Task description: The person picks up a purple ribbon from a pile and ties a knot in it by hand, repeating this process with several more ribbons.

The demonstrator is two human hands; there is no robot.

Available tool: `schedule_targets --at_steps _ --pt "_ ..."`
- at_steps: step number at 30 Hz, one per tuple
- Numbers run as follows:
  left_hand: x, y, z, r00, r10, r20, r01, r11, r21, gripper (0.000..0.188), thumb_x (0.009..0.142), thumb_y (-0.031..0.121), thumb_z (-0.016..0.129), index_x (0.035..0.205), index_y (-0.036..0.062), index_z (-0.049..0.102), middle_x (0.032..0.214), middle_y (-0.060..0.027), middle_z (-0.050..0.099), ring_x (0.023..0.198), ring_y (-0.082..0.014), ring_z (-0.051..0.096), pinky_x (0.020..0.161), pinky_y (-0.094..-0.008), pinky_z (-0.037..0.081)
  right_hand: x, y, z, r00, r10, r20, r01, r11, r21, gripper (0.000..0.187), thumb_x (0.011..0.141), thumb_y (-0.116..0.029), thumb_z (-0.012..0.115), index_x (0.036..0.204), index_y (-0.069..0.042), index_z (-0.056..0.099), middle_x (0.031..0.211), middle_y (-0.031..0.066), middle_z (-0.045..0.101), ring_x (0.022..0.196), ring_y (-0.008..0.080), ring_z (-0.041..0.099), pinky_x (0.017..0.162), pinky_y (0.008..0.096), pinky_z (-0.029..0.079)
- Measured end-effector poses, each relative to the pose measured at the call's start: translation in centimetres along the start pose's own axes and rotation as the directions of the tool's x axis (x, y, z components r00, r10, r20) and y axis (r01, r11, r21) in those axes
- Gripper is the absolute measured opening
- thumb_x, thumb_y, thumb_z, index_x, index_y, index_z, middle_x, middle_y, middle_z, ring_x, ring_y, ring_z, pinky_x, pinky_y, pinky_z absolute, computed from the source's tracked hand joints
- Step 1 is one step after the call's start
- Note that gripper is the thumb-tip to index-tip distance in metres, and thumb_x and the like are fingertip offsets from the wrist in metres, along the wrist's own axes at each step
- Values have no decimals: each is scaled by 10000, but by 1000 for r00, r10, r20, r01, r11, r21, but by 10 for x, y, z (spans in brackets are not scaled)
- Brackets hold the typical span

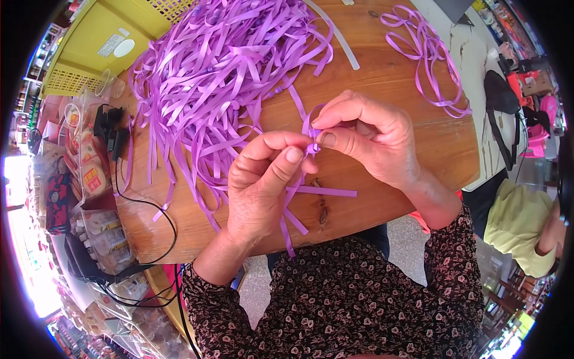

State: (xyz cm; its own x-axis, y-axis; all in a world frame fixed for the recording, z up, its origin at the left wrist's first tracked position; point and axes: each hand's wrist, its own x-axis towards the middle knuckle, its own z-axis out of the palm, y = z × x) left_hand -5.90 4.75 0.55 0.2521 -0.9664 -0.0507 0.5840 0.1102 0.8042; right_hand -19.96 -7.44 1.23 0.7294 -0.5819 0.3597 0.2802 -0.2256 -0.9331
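Note:
Between my two hands is a small knot or gathered bow of purple ribbon (312,147), pinched at its sides. My left hand (263,173) closes thumb and forefinger on its left side, and my right hand (371,134) pinches it from the right. Loose ribbon tails (326,191) hang below the fingers over the tabletop. One strand runs up from the knot toward a big tangled heap of purple ribbon (227,72) at the far left of the table. The exact form of the knot is partly hidden by my fingertips.
A yellow-green plastic basket (89,42) stands at the far left. On the wooden table (394,197) lie a looped ribbon bundle (427,60) and a pale strip (338,36). Black cables (143,200) and packed goods (107,239) crowd the left edge. Another person (520,224) is at the right.

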Motion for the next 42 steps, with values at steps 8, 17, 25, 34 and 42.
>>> schedule_targets --at_steps 8,17,25,34,42 --pt "3 -3 12 996 88 15 -90 985 147 299 915 45 556 1213 22 531 918 -55 646 731 -98 611 672 -212 509 4 -3 4 1000 -7 27 8 999 -31 170 846 27 619 1015 4 618 931 63 602 860 107 579 720 218 472" --pt "13 6 24 958 265 -110 -239 948 209 226 913 51 569 1136 30 591 891 -27 658 712 -49 587 608 -163 451 8 -9 7 987 -153 -54 139 970 -200 322 822 19 650 1133 15 564 1045 83 580 940 148 571 799 258 473" --pt "18 5 41 926 339 -167 -323 939 114 213 922 67 563 1132 41 594 804 32 612 598 9 432 509 -141 330 3 -24 10 965 -258 -55 236 938 -255 214 776 31 690 987 11 660 1014 94 585 917 161 575 777 255 474" --pt "16 -5 47 922 382 -67 -371 919 135 207 926 38 534 1126 18 581 999 -45 617 835 -76 571 694 -188 495 3 -25 11 942 -295 -163 278 954 -116 173 817 44 642 989 19 632 940 96 595 871 155 588 744 247 480" --pt "16 1 54 880 462 -111 -439 880 181 200 938 41 513 1126 4 572 984 -34 611 814 -55 546 666 -173 461 4 -35 20 880 -463 -108 380 822 -423 223 772 32 686 990 4 648 921 111 628 817 188 605 704 277 485"
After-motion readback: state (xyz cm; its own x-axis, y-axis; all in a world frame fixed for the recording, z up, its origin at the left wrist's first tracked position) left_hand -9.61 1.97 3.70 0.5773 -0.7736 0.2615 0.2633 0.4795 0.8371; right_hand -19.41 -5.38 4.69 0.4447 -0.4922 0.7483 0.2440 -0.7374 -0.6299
